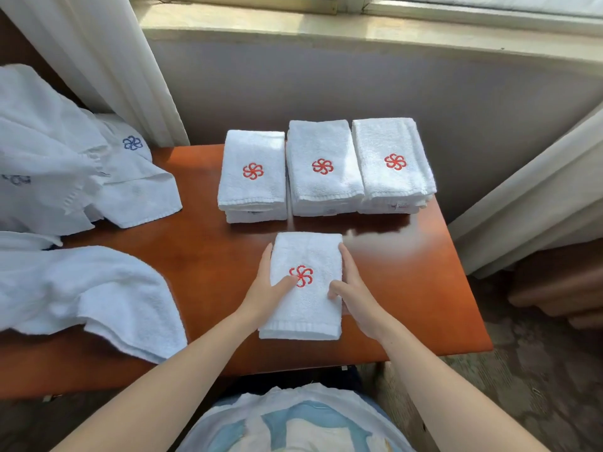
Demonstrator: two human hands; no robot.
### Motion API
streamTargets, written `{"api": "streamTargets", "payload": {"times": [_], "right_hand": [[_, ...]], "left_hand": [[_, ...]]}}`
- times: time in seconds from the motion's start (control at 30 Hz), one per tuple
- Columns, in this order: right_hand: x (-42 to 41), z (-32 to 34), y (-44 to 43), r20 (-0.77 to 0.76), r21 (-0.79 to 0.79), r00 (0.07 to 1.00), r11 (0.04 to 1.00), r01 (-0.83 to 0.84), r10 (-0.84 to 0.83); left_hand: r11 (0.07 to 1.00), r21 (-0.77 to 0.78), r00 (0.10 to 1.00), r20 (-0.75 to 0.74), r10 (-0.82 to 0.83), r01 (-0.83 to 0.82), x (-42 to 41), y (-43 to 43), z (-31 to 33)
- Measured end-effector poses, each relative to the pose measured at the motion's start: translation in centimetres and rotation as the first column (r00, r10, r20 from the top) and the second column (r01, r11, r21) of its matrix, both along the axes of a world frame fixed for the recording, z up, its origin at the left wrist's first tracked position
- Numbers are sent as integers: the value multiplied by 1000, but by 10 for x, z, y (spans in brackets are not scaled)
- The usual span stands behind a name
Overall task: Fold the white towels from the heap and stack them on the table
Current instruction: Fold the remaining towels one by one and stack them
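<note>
A folded white towel [306, 308] with a red flower emblem lies near the front of the brown table [202, 256]. My left hand [266, 288] holds its left edge, thumb on top by the emblem. My right hand [354, 293] holds its right edge, thumb on top. Behind it stand three stacks of folded towels: left stack [253, 177], middle stack [323, 168], right stack [393, 164]. The heap of unfolded white towels [65, 164] covers the table's left side, some with blue emblems.
One loose towel [98, 298] drapes over the front left of the table. A curtain [107, 60] hangs behind the heap and another curtain [535, 190] at the right. The window sill [359, 24] and wall run behind the table.
</note>
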State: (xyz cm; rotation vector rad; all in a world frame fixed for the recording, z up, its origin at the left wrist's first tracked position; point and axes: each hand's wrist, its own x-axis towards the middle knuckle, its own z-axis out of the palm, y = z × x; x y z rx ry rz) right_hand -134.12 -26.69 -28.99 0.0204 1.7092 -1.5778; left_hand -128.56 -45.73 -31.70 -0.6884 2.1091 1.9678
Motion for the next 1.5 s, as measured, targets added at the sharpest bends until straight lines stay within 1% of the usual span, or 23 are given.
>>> {"api": "streamTargets", "payload": {"times": [0.07,0.2,0.33,0.5,0.63,0.87,1.03,1.23,1.4,1.5], "right_hand": [[-2,9,-12,-58,-16,998,1000,-25,24],[-6,26,-40,-126,-31,988,995,-97,92],[-17,42,-66,-180,-51,970,983,-174,163],[-40,64,-97,-252,-61,938,964,-259,237],[-61,78,-114,-299,-63,920,957,-285,254],[-101,96,-135,-355,-28,905,965,-262,235],[-137,100,-149,-370,13,901,971,-239,226],[-186,96,-168,-333,85,913,971,-222,238],[-220,69,-182,-251,139,934,964,-225,254],[-230,49,-185,-230,197,932,951,-237,280]], "left_hand": [[1000,-18,999,-26,22,-22,6,-10,11],[999,-32,986,-164,35,-40,16,-34,30],[989,-95,973,-213,92,-114,23,-61,55],[983,-69,947,-287,145,-172,17,-91,78],[989,-35,942,-310,124,-142,-3,-111,98],[995,-81,964,-265,32,-56,-56,-142,119],[991,-130,974,-221,-45,17,-103,-165,116],[985,-153,984,-146,-99,76,-162,-191,97],[986,-135,992,-67,-109,100,-194,-203,69],[971,-186,988,15,-152,152,-199,-205,49]]}}
